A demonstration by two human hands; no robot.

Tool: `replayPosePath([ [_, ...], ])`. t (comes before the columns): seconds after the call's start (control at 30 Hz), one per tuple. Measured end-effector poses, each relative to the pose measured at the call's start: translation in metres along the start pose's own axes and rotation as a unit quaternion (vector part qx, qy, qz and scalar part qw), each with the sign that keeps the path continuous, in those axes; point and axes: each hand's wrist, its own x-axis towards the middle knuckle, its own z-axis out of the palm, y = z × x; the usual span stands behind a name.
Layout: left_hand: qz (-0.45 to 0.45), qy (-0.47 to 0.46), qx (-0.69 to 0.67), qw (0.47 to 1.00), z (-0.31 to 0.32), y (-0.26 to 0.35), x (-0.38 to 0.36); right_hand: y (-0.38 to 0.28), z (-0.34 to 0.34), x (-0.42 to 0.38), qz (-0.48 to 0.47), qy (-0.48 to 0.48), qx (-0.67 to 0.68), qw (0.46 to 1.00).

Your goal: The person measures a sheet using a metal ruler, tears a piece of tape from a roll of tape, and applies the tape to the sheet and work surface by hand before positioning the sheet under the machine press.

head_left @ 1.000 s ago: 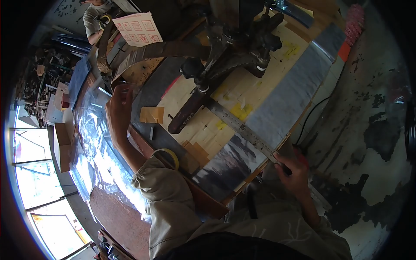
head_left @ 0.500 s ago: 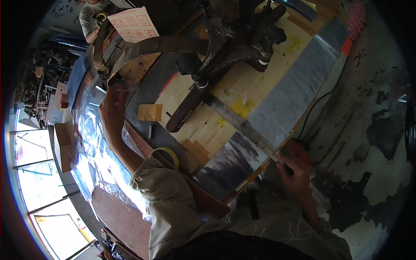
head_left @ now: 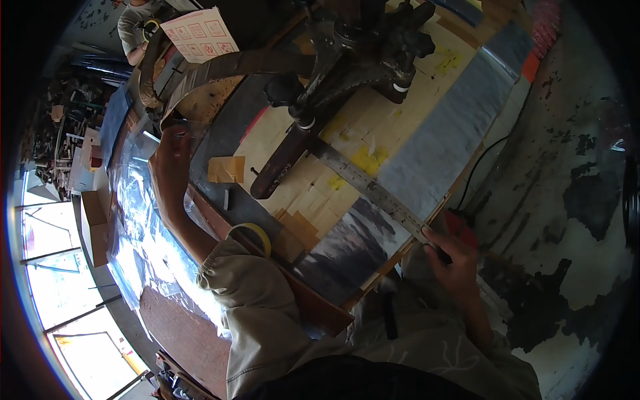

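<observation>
My right hand [head_left: 453, 257] grips the near end of a steel ruler [head_left: 363, 180] at the board's right edge. The ruler lies slantwise across the work board [head_left: 293, 180], its far end under the dark metal machine [head_left: 333, 93]. Beside it are a dark and white printed sheet [head_left: 353, 247] and a grey sheet [head_left: 433, 140]. My left hand [head_left: 172, 167] is raised at the lower end of the machine's curved arm [head_left: 233, 70]. Its fingers are closed, and what they hold is too dark to make out; clear film shows near the fingertips.
A yellow tape roll [head_left: 257, 237] leans by the board's left edge. Shiny clear plastic [head_left: 143, 220] covers the bench at left. A printed carton [head_left: 200, 37] stands behind, near another person [head_left: 137, 30]. A black cable [head_left: 480, 163] hangs at right.
The whole view has shifted slightly, so the machine and board appear a little further left. Both hands keep nearly the same places, the right still on the ruler.
</observation>
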Motion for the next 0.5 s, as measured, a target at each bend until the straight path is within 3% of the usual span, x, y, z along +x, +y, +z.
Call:
replayPosePath([
  [0.5,0.01,0.004,0.017,1.0,-0.0011,0.0049,-0.0001,0.0011,0.0034,-0.0017,0.006,0.005,0.023,1.0],
])
